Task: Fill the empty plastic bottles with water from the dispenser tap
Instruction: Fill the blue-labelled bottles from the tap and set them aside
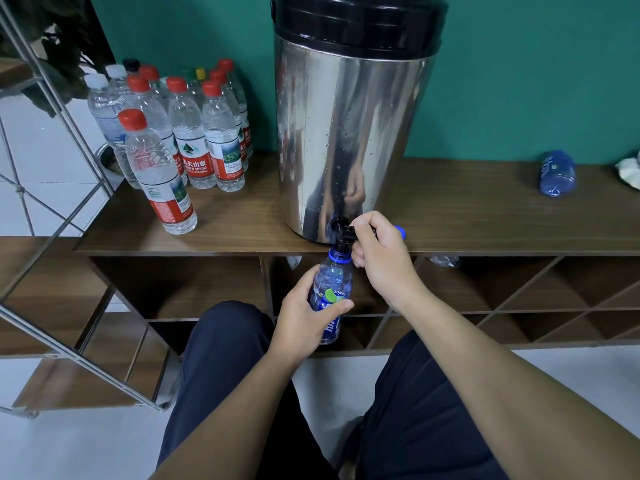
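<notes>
Left hand: the left hand [304,306] has its fingers and thumb curled round the middle of the blue bottle [330,296], holding it upright with its open mouth just under the tap [343,233].
Right hand: the right hand [377,251] is above and to the right of the left one, fingers closed on the black tap lever of the steel dispenser [349,133].
Bottle in hand: uncapped; whether water is running or how full it is cannot be told.
Cap: a blue cap [400,231] peeks out just behind the right hand on the surface [485,220].
Done so far: a cluster of capped clear bottles [194,133] stands well to the left of the left hand; they look filled, though that is a judgement.
Left to do: one blue bottle lying down [557,173] far to the right of the right hand appears still unfilled; the one in hand needs filling and capping.
Progress: likely well past halfway.
</notes>
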The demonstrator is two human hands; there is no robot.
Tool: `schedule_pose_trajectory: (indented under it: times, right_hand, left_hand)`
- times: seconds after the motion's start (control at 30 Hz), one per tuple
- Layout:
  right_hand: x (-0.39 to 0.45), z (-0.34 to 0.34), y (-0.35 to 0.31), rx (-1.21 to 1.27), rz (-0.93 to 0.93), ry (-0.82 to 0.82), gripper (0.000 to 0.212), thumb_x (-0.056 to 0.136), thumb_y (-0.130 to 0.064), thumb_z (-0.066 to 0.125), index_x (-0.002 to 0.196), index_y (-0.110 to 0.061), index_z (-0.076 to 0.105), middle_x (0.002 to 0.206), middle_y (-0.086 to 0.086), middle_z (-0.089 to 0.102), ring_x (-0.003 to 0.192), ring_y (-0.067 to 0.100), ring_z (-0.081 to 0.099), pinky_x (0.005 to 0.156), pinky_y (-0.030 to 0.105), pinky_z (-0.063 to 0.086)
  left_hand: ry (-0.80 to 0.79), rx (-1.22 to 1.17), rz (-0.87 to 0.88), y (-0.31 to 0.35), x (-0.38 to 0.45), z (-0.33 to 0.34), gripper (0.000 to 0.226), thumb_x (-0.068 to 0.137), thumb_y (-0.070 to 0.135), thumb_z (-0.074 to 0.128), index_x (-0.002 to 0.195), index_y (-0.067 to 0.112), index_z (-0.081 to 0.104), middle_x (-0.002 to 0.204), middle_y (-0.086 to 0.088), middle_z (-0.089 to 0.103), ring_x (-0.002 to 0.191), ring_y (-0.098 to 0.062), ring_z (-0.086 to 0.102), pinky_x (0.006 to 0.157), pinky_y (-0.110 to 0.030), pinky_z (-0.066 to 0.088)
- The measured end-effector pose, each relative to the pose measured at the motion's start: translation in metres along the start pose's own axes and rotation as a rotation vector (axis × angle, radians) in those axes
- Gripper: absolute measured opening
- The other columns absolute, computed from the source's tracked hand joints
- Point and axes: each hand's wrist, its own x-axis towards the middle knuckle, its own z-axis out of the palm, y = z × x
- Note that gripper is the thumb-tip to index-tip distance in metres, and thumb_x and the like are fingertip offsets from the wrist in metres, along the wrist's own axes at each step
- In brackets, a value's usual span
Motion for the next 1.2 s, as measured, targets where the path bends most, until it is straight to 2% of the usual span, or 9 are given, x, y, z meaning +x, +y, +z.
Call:
schedule_pose_trajectory:
  times: [0.33,0.53,0.7,0.83,1.2]
  right_hand:
    - [-0.0010,0.0004,-0.0012,0.008,0.000,0.001,0.024,0.116,-0.015,0.049,0.102,0.004,0.053,0.065,-0.002,0.038,0.060,0.015,0.035,0.058,0.033,0.036]
    - [-0.0017,0.0003,-0.0029,0.004,-0.002,-0.003,0.023,0.117,-0.014,0.048,0.100,-0.001,0.055,0.064,-0.004,0.039,0.059,0.014,0.036,0.057,0.031,0.037]
    - [-0.0026,-0.0003,-0.0039,0.001,-0.003,-0.002,0.023,0.117,-0.014,0.048,0.104,0.005,0.054,0.064,-0.005,0.039,0.059,0.013,0.035,0.057,0.029,0.037]
    - [-0.0028,0.0005,-0.0045,0.002,-0.003,-0.001,0.022,0.117,-0.013,0.048,0.101,0.002,0.054,0.063,-0.006,0.039,0.059,0.012,0.035,0.057,0.029,0.036]
    - [-0.0028,0.0016,-0.0054,0.005,0.005,0.004,0.022,0.117,-0.014,0.048,0.099,-0.002,0.054,0.064,-0.006,0.037,0.058,0.012,0.033,0.055,0.028,0.034]
  left_hand:
    - [-0.001,0.000,-0.017,0.0016,0.0004,-0.0006,0.073,0.087,0.025,0.098,0.150,0.031,0.062,0.134,0.007,0.077,0.125,-0.018,0.075,0.114,-0.054,0.057]
    - [0.001,0.006,-0.014,0.0043,-0.0010,0.0000,0.070,0.088,0.019,0.097,0.148,0.032,0.062,0.131,0.011,0.078,0.122,-0.013,0.075,0.114,-0.050,0.058]
    - [0.000,-0.006,-0.020,0.0057,-0.0013,-0.0001,0.073,0.088,0.018,0.097,0.150,0.028,0.061,0.131,0.009,0.078,0.122,-0.013,0.075,0.114,-0.049,0.058]
    - [-0.001,-0.011,-0.005,0.0078,-0.0024,-0.0001,0.067,0.088,0.015,0.096,0.146,0.029,0.064,0.129,0.009,0.079,0.120,-0.014,0.076,0.113,-0.047,0.059]
    - [-0.002,-0.019,-0.005,0.0045,-0.0010,-0.0009,0.066,0.087,0.017,0.097,0.144,0.030,0.065,0.129,0.006,0.079,0.121,-0.018,0.076,0.114,-0.053,0.058]
